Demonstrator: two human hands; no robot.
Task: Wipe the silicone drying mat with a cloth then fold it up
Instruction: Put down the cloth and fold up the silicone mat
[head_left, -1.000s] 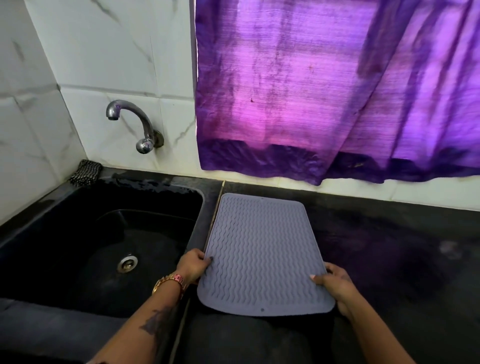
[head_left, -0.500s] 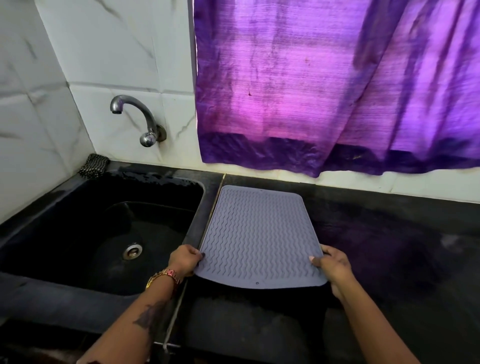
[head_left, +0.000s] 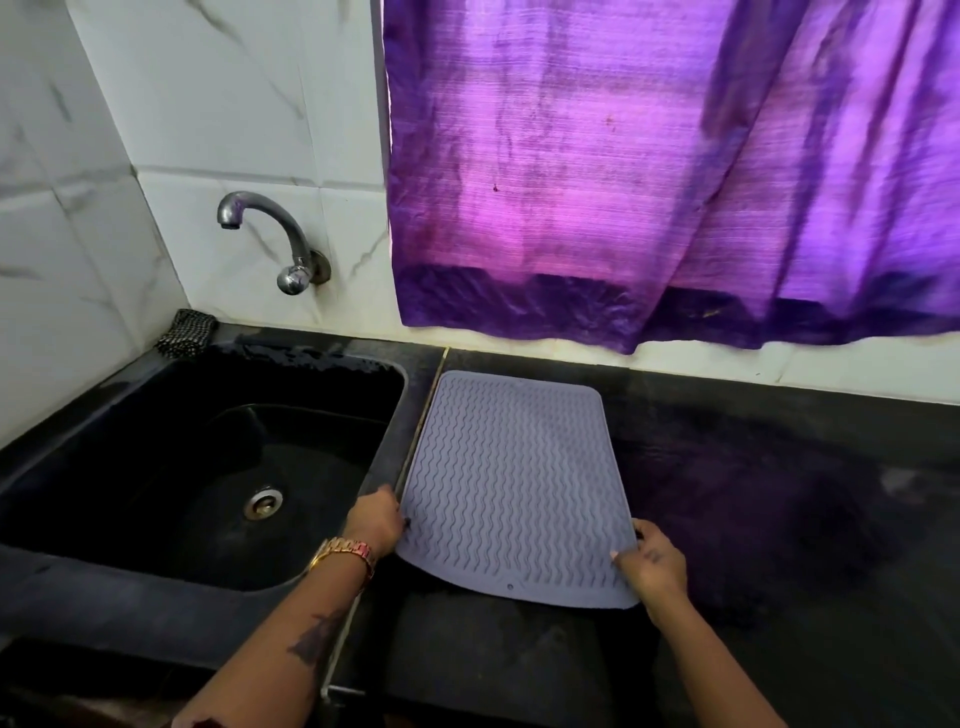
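Head view: one grey wavy mat lying flat on the dark tabletop, just beside the black sink. Left hand pinching the near left edge, fingers curled onto it. Right hand gripping the near right corner, fingers tucked round the edge. Near end looking a bit lifted off the tabletop.

Probably getting the mat into place. Possibly slipping out of the hands, silicone being floppy. Possibly sagging into the sink if tugged too far left.

Counting: one mat, two hands, one sink, one tap, one purple curtain, one dark checked cloth sitting at the far sink corner, not yet picked up.
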